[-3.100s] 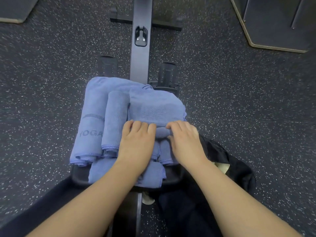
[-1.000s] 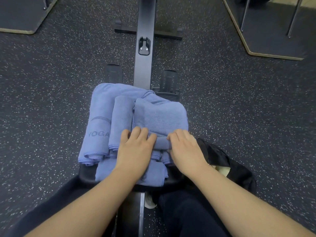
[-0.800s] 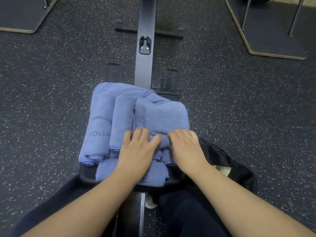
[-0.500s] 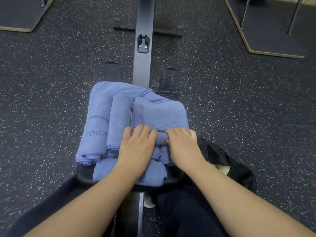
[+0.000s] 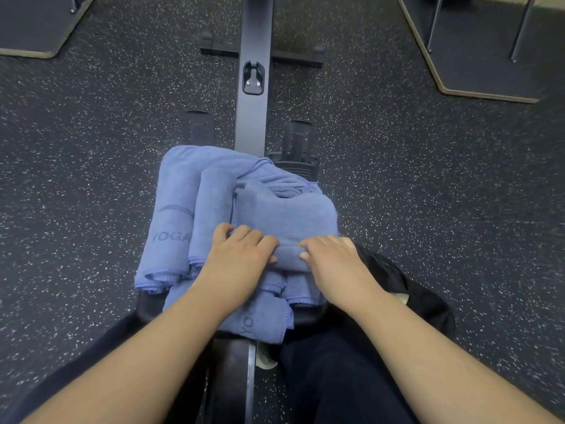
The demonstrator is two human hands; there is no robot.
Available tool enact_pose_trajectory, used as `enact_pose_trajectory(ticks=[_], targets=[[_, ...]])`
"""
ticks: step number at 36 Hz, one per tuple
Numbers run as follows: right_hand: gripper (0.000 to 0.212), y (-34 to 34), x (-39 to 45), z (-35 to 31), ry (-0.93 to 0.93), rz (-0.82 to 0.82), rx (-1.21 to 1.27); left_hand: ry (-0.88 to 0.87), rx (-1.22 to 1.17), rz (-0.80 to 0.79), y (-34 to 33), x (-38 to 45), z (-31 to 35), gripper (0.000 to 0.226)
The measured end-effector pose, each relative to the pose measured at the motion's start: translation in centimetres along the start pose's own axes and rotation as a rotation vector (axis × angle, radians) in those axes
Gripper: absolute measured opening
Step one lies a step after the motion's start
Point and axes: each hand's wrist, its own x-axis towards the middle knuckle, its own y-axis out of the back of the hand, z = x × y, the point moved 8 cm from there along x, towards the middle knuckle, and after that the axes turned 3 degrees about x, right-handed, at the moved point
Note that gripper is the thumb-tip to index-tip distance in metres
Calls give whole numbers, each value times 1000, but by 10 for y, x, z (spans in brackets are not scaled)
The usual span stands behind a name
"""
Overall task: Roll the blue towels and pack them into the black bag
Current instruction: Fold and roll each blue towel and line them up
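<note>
My left hand [image 5: 237, 261] and right hand [image 5: 334, 260] both curl over the half-rolled blue towel [image 5: 286, 221] at centre, pile on the seat [image 5: 149, 304]. Black bag [image 5: 425, 304] at 4 o'clock. "YOGA" on the rolled towel [image 5: 171, 221] at 10 o'clock.

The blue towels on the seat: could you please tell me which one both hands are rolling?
The towel on the right, lying flat. The left hand and right hand grip its near rolled edge. The left rolls lie untouched.
</note>
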Motion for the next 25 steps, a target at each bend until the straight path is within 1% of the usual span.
enact_pose_trajectory(ticks=[2,6,8,9,10,11,13,14,16,17,18,20,22,23,24,25], targets=[[27,-2,2,1,-41,-24,6,1,2,16,-1,-1,-1,31],[20,0,4,3,-90,10,-11,47,14,81,1,0,-1,30],[11,7,4,2,-105,85,-47,70,13,94,3,2,0,29],[11,10,3,3,-117,142,-33,77,14,89,2,2,0,29],[16,11,1,4,-125,194,6,83,22,80,2,3,0,29],[19,10,0,4,-115,220,42,88,33,69,1,3,0,29],[19,7,0,-3,-88,212,97,108,57,63,1,5,-1,27],[16,7,0,-6,-80,220,84,120,61,67,2,5,-1,23],[10,7,1,-11,-70,236,-22,141,59,76,3,5,-2,7],[13,7,1,-12,-72,239,-38,152,54,85,3,5,-3,3],[18,4,1,-13,-59,243,-25,162,55,93,4,5,-3,8],[24,-1,0,-12,-49,237,0,175,67,114,6,4,-4,12],[19,-4,-2,-10,-61,219,-27,168,81,127,6,4,-3,10],[20,-5,-2,-9,-58,218,-55,158,81,133,6,3,-4,10],[25,-7,-2,-8,-51,207,-85,150,78,127,6,3,-4,15],[26,-7,-2,-8,-44,203,-114,142,72,112,5,3,-4,20]])
